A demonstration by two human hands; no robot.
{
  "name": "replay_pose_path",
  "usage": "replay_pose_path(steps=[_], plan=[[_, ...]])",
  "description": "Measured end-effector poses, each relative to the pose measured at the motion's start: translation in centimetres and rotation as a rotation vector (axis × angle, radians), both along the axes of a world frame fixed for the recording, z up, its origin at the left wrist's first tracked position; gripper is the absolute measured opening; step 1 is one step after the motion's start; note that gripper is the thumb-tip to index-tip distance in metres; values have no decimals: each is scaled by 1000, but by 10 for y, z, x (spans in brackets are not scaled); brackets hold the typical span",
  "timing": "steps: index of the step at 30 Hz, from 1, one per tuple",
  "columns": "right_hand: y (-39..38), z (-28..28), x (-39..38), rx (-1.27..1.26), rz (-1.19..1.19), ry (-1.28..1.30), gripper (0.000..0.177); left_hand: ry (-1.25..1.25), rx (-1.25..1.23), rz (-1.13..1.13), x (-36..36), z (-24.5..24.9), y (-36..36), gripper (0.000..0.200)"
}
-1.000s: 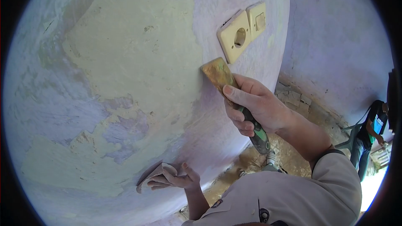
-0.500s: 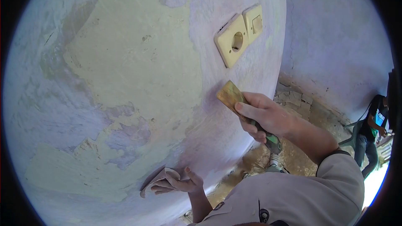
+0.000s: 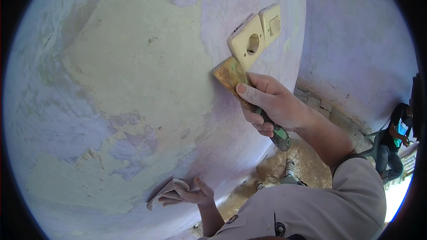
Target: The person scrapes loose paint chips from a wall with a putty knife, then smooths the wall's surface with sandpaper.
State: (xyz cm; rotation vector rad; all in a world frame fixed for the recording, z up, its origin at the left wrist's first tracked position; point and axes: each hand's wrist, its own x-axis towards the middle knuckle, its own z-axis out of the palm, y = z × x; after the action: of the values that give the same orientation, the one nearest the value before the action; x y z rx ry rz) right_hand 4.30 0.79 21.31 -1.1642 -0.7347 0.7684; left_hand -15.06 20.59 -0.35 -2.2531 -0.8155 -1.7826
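My right hand (image 3: 278,102) is wrapped round a scraper (image 3: 232,79) with a worn, rust-brown blade and a green and black handle. Its blade edge is at the wall, right beside the lower corner of a cream socket plate (image 3: 243,49). Lower down, my left hand (image 3: 198,194) holds a folded sheet of sandpaper (image 3: 165,193) against the wall, thumb standing apart from the fingers. Between and beyond the hands, the lilac wall (image 3: 66,124) carries a large pale grey-green filler patch (image 3: 147,58) with uneven edges.
A cream light switch (image 3: 273,26) adjoins the socket. At right, a second wall (image 3: 356,40) meets a dusty brown floor (image 3: 313,164) with broken pieces along its foot. A person (image 3: 393,142) in dark clothes sits on a chair at the far right.
My right hand has moved up and left with the scraper, bringing the blade close under the socket plate. My left hand and the sandpaper have barely moved.
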Motion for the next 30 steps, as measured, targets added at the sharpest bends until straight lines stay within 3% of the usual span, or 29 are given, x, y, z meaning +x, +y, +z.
replay_pose_path(steps=[5, 8, 11, 17, 23, 26, 28, 30], plan=[[-15, -28, -10, -64, 61, 111, 26, 7, 6, 13, -1, 0, 2, 71], [3, -6, -2, -54, 7, -35, 27, 3, 24, -10, -2, 2, 2, 67], [4, 11, -4, 21, 32, 60, 29, -6, 45, 12, 3, 5, 1, 68], [-2, -18, -7, -105, 26, 98, 28, -25, 79, 30, 4, 5, 3, 69], [-6, -36, -3, -25, 42, 36, 31, 44, 35, 85, 1, 2, 2, 73], [-25, -80, -9, -108, -9, 244, 31, 6, 50, 87, 7, 7, 0, 75], [-38, -121, -13, -75, -27, 534, 30, -57, 56, 69, 12, 9, 0, 77], [-53, -152, -17, -73, 5, 604, 23, -36, 86, 92, 11, 8, 2, 75]])
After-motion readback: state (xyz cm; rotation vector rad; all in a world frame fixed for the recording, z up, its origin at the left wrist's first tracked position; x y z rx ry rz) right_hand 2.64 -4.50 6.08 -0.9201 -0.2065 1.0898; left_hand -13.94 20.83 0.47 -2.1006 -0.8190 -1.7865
